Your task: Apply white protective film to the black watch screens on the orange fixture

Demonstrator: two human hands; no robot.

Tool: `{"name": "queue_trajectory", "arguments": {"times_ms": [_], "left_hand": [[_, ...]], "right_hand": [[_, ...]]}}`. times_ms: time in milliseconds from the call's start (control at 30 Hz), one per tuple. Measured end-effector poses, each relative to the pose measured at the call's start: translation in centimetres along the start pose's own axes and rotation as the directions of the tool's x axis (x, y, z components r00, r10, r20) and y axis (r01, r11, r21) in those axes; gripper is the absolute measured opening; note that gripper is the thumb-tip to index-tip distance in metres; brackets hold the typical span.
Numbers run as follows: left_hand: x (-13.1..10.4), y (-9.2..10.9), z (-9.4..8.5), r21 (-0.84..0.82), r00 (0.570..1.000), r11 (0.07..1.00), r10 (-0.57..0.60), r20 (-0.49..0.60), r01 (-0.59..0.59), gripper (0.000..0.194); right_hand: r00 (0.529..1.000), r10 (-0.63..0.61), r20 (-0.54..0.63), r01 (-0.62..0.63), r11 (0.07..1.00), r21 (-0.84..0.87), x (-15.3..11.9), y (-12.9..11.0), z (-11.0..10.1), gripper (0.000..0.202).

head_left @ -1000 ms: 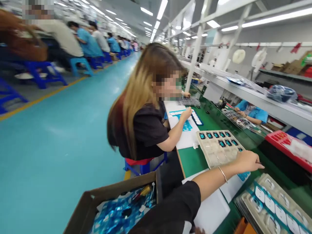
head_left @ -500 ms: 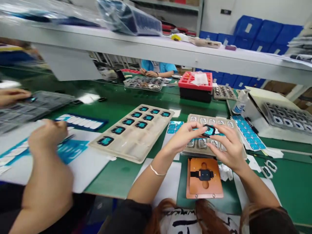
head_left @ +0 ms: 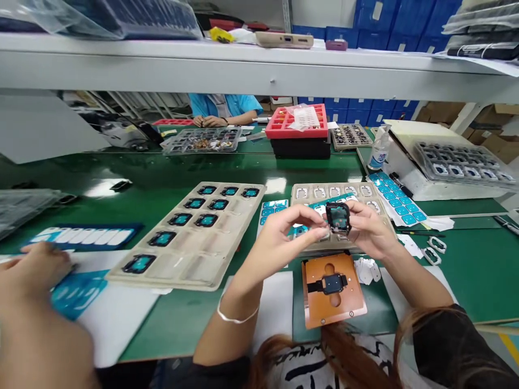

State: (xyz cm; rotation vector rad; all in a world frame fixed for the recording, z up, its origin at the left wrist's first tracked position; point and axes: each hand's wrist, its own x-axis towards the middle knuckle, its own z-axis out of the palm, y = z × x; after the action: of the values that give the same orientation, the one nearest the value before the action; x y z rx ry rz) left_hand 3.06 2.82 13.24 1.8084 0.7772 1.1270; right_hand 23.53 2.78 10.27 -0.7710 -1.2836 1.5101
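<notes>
Over the beige tray (head_left: 324, 247), a black case (head_left: 338, 218), probably light, stiff and scratchable, is being gripped at its rim, the safest hold, by the right hand (head_left: 372, 229); the left hand's (head_left: 284, 236) grip cannot be told.

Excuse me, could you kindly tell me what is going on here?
The person's right hand holds a small black frame raised above the bench. The left hand is at its edge; whether it grips is unclear. A beige tray to the left carries nine black pieces with teal centres. An orange plate lies nearer the person.
</notes>
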Motion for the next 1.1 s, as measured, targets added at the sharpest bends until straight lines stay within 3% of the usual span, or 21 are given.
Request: {"name": "queue_trajectory", "arguments": {"times_ms": [100, 333, 433, 500, 533, 600, 633, 700, 800, 900, 1100], "left_hand": [[-0.6, 0.7, -0.4, 0.12, 0.992, 0.987, 0.116, -0.05, -0.109, 0.013], [-1.4, 1.5, -1.1, 0.23, 0.971, 0.951, 0.227, -0.071, -0.205, 0.009], [-1.9, 1.9, -1.2, 0.249, 0.964, 0.945, 0.245, -0.103, -0.213, 0.007], [-2.3, 2.3, -1.3, 0.268, 0.959, 0.941, 0.251, -0.132, -0.209, 0.007], [-2.4, 2.5, -1.3, 0.276, 0.956, 0.939, 0.253, -0.148, -0.205, 0.007], [-2.5, 2.7, -1.4, 0.289, 0.951, 0.936, 0.256, -0.174, -0.199, 0.007], [-2.5, 2.8, -1.5, 0.294, 0.949, 0.935, 0.257, -0.183, -0.197, 0.007], [-2.5, 2.7, -1.6, 0.305, 0.949, 0.933, 0.255, -0.183, -0.192, 0.009], [-2.2, 2.4, -1.6, 0.32, 0.947, 0.923, 0.276, -0.162, -0.214, 0.01], [-2.0, 2.0, -1.8, 0.323, 0.931, 0.904, 0.338, -0.136, -0.281, 0.008], [-1.6, 1.9, -2.1, 0.314, 0.92, 0.868, 0.387, 0.06, -0.385, 0.006]], "right_hand": [[0.972, 0.178, 0.153, -0.204, 0.963, 0.177, -0.1, -0.4, 0.1, 0.046], [0.909, 0.243, 0.337, -0.337, 0.906, 0.255, -0.6, -0.7, 0.5, 0.051], [0.915, 0.156, 0.372, -0.207, 0.973, 0.101, -1.0, -1.1, 0.4, 0.046], [0.913, 0.113, 0.391, 0.005, 0.958, -0.287, -1.6, -1.4, 0.6, 0.035], [0.912, 0.115, 0.394, 0.119, 0.845, -0.521, -2.0, -1.5, 0.9, 0.028], [0.909, 0.174, 0.38, 0.263, 0.468, -0.844, -2.9, -1.5, 1.6, 0.014], [0.905, 0.217, 0.366, 0.295, 0.299, -0.907, -3.2, -1.4, 2.1, 0.011], [0.886, 0.326, 0.331, 0.32, 0.089, -0.943, -3.7, -1.0, 3.0, 0.011], [0.841, 0.468, 0.273, 0.324, -0.03, -0.946, -3.9, -0.4, 3.8, 0.017], [0.809, 0.528, 0.257, 0.334, -0.054, -0.941, -3.7, 0.1, 3.9, 0.021], [0.826, 0.506, 0.249, 0.347, -0.108, -0.932, -3.9, 1.0, 3.9, 0.027]]}}
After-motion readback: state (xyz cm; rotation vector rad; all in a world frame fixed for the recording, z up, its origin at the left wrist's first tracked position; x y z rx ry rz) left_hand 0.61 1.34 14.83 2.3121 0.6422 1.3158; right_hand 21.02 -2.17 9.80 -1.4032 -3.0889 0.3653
